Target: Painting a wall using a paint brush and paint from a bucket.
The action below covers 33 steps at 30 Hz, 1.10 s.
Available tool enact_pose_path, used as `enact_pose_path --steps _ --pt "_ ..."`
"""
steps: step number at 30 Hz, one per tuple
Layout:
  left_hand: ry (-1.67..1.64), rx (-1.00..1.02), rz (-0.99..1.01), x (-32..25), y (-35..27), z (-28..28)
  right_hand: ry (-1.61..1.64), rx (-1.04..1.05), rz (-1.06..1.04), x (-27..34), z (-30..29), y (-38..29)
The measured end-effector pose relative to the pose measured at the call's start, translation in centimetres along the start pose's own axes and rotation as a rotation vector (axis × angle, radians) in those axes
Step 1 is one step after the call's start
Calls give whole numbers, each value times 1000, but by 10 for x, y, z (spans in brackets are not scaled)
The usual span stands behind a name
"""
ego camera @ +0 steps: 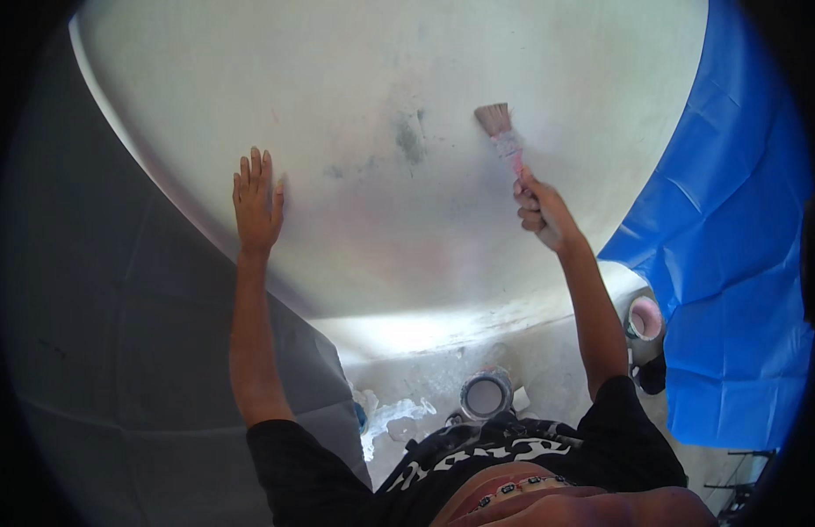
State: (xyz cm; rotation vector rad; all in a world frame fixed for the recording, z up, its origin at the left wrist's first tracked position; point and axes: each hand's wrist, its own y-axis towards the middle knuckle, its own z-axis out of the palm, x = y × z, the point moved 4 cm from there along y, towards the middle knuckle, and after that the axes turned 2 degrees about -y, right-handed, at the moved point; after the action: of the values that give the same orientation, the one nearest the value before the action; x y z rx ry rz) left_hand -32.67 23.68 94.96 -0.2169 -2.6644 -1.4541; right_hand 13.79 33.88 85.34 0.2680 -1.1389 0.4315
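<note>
A large pale surface (341,263) with a curved edge fills the view ahead of me, marked by a dark grey smudge (409,138) and faint pinkish patches. My left hand (256,204) is spread flat, palm towards this surface near its left edge, with nothing in it. The thumb stands apart from the fingers. In my right hand (542,207) is a flat paintbrush (506,141), gripped by its paint-stained pink handle. Its brown bristles point up and left, right of the smudge. I cannot tell whether the bristles touch the surface.
Blue plastic sheeting (730,290) hangs on the right, and a dark grey sheet (183,342) covers the left. On the grey floor (421,379) stands an open paint can (485,395) with greyish contents. Farther right is a container (644,319) with pink inside. Crumpled clear plastic (397,415) lies near my feet.
</note>
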Motion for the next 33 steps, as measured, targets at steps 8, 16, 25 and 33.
enact_pose_path --steps 8,16,25,33 --pt "46 275 124 26 -6 -7 56 -1 -22 -7 24 -1" --pt "-33 190 122 23 -12 8 -59 -95 -109 -5 36 -8" --pt "112 242 238 59 -7 9 -91 -71 7 -29 35 2" --pt "116 228 249 61 -20 13 -133 -72 48 -24 40 3"
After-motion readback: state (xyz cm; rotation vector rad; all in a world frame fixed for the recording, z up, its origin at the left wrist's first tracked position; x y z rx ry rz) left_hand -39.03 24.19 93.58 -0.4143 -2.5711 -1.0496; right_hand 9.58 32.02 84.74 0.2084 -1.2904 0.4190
